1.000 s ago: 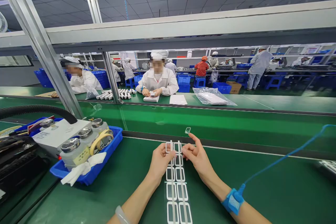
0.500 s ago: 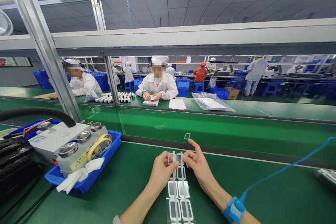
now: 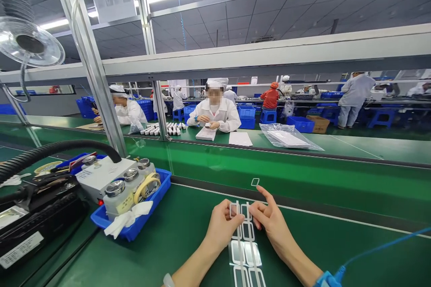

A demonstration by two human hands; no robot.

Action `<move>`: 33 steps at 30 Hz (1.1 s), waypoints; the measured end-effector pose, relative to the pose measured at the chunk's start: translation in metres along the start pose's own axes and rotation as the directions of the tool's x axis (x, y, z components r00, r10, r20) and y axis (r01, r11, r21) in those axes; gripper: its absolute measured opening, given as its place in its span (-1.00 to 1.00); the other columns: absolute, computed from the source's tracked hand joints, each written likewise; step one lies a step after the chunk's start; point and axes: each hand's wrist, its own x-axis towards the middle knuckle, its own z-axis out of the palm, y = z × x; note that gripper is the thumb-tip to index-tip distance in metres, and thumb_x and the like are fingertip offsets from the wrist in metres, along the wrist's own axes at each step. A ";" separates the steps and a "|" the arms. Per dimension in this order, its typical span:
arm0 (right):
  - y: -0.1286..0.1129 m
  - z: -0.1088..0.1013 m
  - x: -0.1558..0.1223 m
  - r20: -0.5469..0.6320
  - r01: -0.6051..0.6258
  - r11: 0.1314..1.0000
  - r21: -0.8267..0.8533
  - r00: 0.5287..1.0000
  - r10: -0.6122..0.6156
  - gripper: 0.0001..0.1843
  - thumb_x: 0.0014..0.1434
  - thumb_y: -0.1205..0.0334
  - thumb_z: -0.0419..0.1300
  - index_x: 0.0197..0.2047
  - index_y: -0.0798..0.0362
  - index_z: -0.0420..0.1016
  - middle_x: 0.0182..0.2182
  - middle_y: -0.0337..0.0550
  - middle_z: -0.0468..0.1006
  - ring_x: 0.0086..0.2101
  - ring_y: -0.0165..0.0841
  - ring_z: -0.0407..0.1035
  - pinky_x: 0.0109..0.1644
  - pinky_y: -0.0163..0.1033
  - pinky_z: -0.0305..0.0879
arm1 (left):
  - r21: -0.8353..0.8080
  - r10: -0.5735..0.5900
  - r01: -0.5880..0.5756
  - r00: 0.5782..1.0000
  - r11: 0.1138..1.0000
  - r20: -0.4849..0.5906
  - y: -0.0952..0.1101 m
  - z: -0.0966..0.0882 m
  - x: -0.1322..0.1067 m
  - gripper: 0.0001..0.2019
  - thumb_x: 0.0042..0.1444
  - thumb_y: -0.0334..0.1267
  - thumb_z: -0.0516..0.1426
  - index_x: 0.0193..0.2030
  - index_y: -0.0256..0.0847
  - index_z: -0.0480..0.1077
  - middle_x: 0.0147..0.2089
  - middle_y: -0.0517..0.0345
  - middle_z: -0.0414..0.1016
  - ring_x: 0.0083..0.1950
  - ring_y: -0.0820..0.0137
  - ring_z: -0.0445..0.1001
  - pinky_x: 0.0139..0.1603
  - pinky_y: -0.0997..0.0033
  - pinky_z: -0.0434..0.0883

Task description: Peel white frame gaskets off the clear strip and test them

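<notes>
A clear backing sheet of white frame-shaped stickers (image 3: 241, 255) runs from the bottom edge up to my hands, above the green bench. The stickers are rounded rectangles in two columns, with a pale strip down each. My left hand (image 3: 222, 226) pinches the sheet's far left part between thumb and fingers. At the far right corner, the thumb and a bent finger of my right hand (image 3: 272, 219) close on the edge. My right index finger points forward, and a single white frame sticker (image 3: 255, 182) appears at its tip. Whether it sticks to the fingertip is unclear.
Left of my hands, a blue tray (image 3: 134, 228) holds metal-capped bottles, a tape roll, white wipes and a grey box. A blue cord (image 3: 380, 249) trails right from my right wrist. Across the green barrier (image 3: 215, 159), a co-worker (image 3: 215, 112) sits handling small white parts.
The view has swung left and up, so the scene sits farther right and lower. My hands keep the same grip on the sheet. The co-worker opposite has drawn one hand back.
</notes>
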 end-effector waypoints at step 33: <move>-0.003 0.001 0.001 -0.042 0.013 0.999 -0.042 0.999 -0.014 -0.17 -0.13 -0.15 0.38 0.08 0.00 0.11 -0.67 -0.45 0.25 -0.73 -0.54 0.00 -0.58 -0.41 -0.13 | 0.114 0.016 -0.007 0.997 0.993 -0.076 -0.009 0.007 0.012 -0.67 -0.25 -0.27 0.28 -0.61 -0.18 0.13 -0.63 0.36 0.17 -0.57 0.55 0.12 -0.52 0.51 0.08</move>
